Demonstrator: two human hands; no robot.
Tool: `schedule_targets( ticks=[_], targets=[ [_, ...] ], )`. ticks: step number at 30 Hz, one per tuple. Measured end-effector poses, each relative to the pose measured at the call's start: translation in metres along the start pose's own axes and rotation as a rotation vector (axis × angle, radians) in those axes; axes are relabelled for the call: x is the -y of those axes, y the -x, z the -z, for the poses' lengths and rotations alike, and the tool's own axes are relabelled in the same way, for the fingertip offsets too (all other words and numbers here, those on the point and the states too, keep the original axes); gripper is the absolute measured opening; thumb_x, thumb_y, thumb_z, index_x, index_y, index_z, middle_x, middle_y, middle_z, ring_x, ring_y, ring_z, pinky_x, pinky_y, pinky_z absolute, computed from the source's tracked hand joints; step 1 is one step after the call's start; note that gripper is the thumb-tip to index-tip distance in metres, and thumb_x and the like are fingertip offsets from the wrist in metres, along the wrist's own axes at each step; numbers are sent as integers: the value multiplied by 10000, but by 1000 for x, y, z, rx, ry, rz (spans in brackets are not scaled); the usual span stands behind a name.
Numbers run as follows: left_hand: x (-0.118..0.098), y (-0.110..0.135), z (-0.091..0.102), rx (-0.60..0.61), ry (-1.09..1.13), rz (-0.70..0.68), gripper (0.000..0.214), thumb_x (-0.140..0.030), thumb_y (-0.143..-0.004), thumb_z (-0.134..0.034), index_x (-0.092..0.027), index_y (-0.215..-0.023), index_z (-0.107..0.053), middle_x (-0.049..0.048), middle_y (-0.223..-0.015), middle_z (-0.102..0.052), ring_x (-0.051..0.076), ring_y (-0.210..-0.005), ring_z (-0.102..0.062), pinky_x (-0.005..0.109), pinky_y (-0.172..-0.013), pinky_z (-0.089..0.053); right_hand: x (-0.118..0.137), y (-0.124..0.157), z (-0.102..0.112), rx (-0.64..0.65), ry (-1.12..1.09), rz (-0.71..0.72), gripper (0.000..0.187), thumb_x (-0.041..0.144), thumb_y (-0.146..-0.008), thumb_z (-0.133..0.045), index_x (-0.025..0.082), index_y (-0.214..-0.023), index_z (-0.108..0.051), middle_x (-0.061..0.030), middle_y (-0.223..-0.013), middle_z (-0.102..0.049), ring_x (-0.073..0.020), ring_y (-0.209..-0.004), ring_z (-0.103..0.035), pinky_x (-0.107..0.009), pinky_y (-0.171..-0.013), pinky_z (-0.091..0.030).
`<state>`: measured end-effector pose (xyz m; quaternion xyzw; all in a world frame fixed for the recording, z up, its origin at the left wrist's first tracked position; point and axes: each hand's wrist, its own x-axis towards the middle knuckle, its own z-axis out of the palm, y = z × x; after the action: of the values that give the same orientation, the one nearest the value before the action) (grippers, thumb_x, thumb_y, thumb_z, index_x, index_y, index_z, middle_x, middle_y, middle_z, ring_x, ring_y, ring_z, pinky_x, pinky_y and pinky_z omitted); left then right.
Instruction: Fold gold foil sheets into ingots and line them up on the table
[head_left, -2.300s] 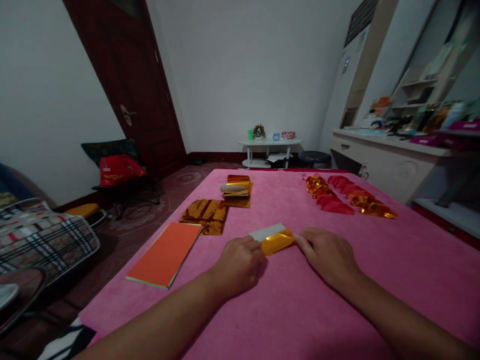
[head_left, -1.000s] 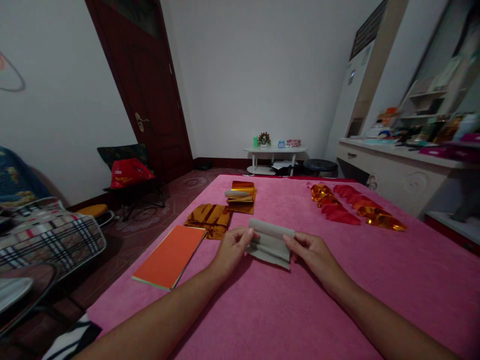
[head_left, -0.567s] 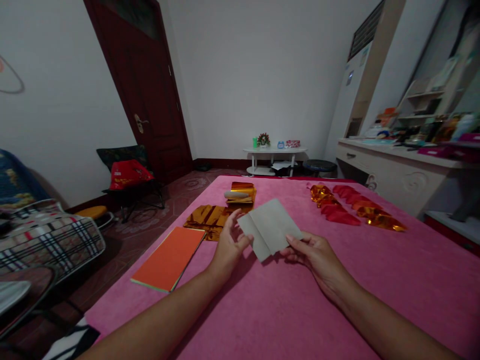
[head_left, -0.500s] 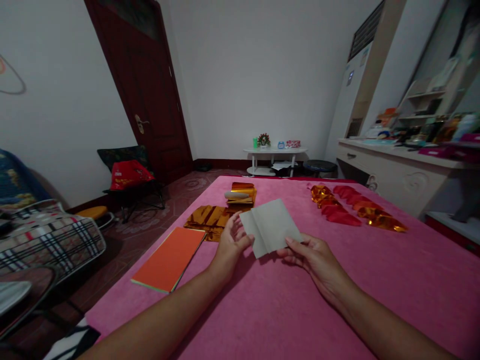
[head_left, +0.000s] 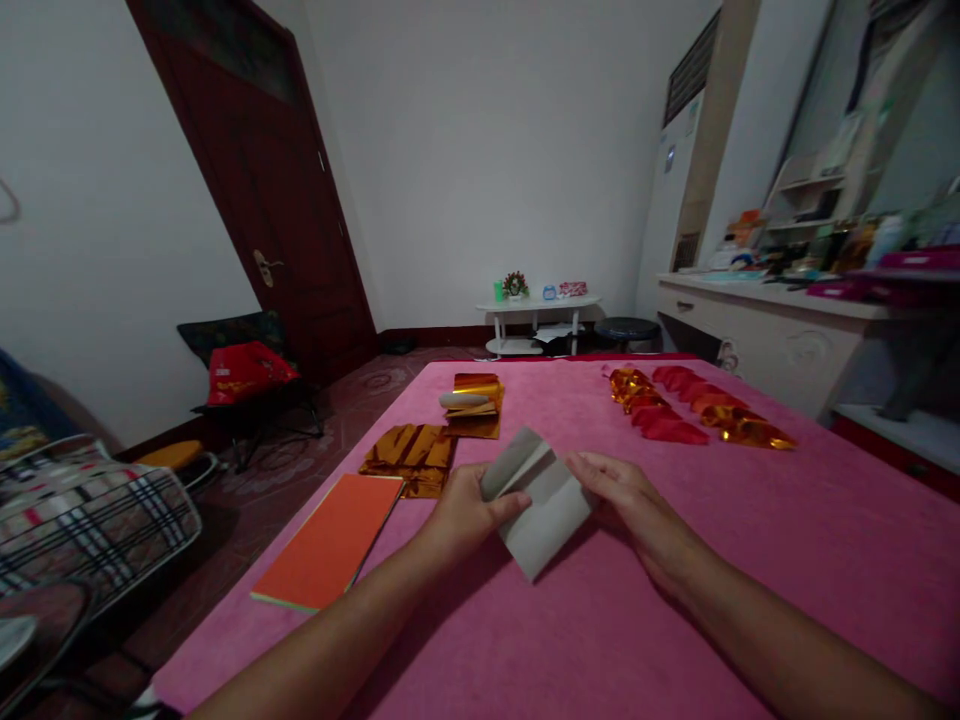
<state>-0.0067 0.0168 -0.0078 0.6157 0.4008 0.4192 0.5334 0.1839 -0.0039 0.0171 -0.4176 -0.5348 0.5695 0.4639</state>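
Observation:
A pale grey sheet of paper (head_left: 551, 508) with a crease across it is held above the pink cloth. My left hand (head_left: 480, 505) grips its left side, the thumb lying on top. At the upper right edge my right hand (head_left: 619, 490) pinches the same sheet, its other fingers partly hidden behind. Left of my left hand lie a stack of orange paper (head_left: 334, 540) and some gold foil sheets (head_left: 412, 455). Farther back rests a second pile of gold foil (head_left: 480, 420) with a rounded grey object (head_left: 463, 400) on it.
Folded red and gold pieces (head_left: 660, 405) lie in two rows at the back right of the pink-covered table (head_left: 675, 640). Beyond stand a small white table (head_left: 540, 305) and a dark stool (head_left: 626, 328). A cream dresser (head_left: 765, 320) is at the right, a chair with a red bag (head_left: 247, 372) at the left.
The grey sheet has been turned and tilted, with one corner now pointing toward me. My left thumb has moved further onto it, and my right hand has shifted to its upper edge.

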Motion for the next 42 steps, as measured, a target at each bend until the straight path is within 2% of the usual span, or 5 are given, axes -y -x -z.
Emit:
schedule_targets(
  ticks=[11,18,26,34,42],
  targets=[
    [-42,-13,2,221,-124,58,385,-448,-676,-698,-123,-880,-685,32,-749,-648,115,-607,-543,205,-553,-389,1,-9,26,-26,90,-82,274,378,-600,-722,143,-656,-592,-2,-578,-592,-101,-498,-511,-216,-482,-366],
    [-9,-35,1,128,-47,129,343,-322,-612,-750,-88,-855,-687,66,-757,-663,124,-600,-556,233,-568,-426,-15,-16,36,-43,260,-140,346,460,-681,-634,156,-561,-519,15,-483,-519,-76,-426,-422,-210,-449,-286],
    [27,-34,-3,-56,-512,-84,329,-211,-706,-641,-141,-1028,-651,55,-844,-650,166,-764,-593,266,-679,-451,-36,-17,41,-333,1127,166,76,263,-707,-640,198,-673,-620,0,-738,-608,-135,-645,-541,-241,-536,-300],
    [17,-22,-1,-386,-1100,-452,764,-313,-597,-790,-217,-1253,-409,100,-1285,-451,281,-1156,-440,409,-920,-379,-34,-12,31,-228,1295,494,176,16,-704,-531,192,-703,-517,8,-764,-538,-132,-719,-503,-243,-588,-303],
    [9,-10,-8,-76,-1606,-733,69,-171,-857,-492,-175,-792,-514,33,-750,-557,182,-731,-511,332,-701,-356,-31,-7,32,-110,1203,663,133,59,-773,-501,182,-756,-548,-19,-770,-561,-150,-741,-510,-258,-662,-356]
  ],
)
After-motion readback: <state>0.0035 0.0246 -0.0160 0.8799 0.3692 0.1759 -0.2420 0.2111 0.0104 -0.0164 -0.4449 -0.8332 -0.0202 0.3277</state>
